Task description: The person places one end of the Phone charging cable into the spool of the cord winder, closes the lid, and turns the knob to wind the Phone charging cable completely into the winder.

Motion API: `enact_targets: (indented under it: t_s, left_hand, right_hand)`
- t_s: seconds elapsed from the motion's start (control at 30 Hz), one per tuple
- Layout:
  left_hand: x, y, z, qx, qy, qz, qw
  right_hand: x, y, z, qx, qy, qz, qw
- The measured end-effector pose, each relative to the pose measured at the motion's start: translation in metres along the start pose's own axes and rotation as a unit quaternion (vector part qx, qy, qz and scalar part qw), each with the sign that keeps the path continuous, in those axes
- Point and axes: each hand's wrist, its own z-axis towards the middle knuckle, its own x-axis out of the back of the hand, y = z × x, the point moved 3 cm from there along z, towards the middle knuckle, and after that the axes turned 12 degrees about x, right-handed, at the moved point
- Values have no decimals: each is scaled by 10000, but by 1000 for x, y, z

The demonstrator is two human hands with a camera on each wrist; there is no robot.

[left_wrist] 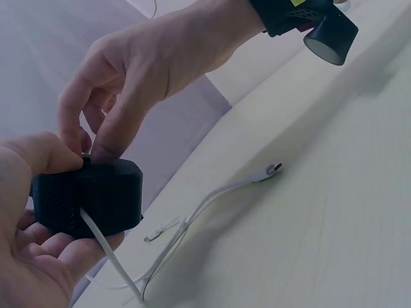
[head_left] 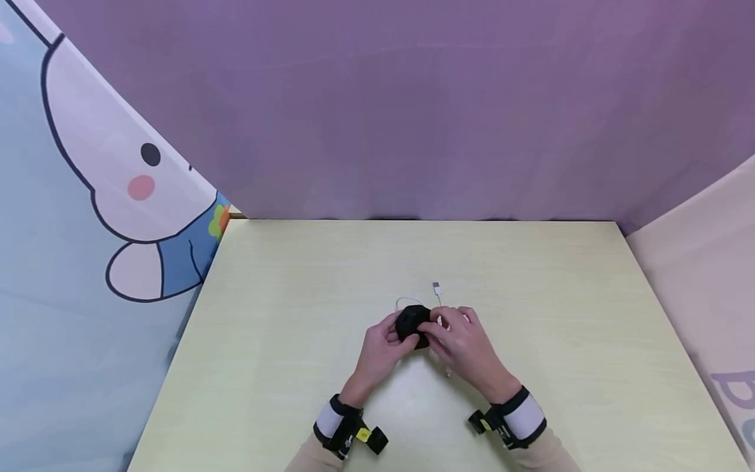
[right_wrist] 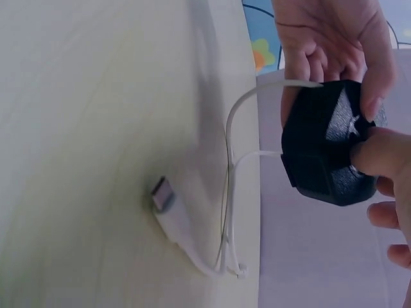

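Observation:
Between both hands, off the tabletop, is a black faceted cable winder (head_left: pixel 408 321). A white cable (left_wrist: pixel 106 247) runs out of its side; the right wrist view shows strands leaving at two places. My left hand (head_left: pixel 380 351) grips the winder, fingers beneath and thumb at its upper edge. With thumb and finger, my right hand (head_left: pixel 466 344) pinches a small raised part on top, mostly covered by the fingertips. One metal-tipped plug (head_left: pixel 436 287) lies beyond the hands. Another plug (left_wrist: pixel 266 172) is on the near side, below the right hand.
The pale tabletop (head_left: pixel 265 367) extends around the hands. A purple curtain (head_left: pixel 413 131) hangs behind its far edge, and a blue cartoon-print cloth (head_left: pixel 59 328) hangs at the left. Each wrist wears a strapped camera (head_left: pixel 377 439).

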Motion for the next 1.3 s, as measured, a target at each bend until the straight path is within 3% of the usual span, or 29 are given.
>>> enact_targets:
  t_s: [0.4,0.97,1.3]
  left_hand:
    - [-1,-2,-1,-3,-133,-22,9999]
    - [-1,3,-3,52,-201,18,9998]
    - [-1,-2,-1,109,-209,-174,9996]
  right_hand:
    - [4,3,-2,355,14,-186,9992]
    - [5,3,-6,192,144,-397,9989]
    - [2,3,-4,63,625,-507,9967]
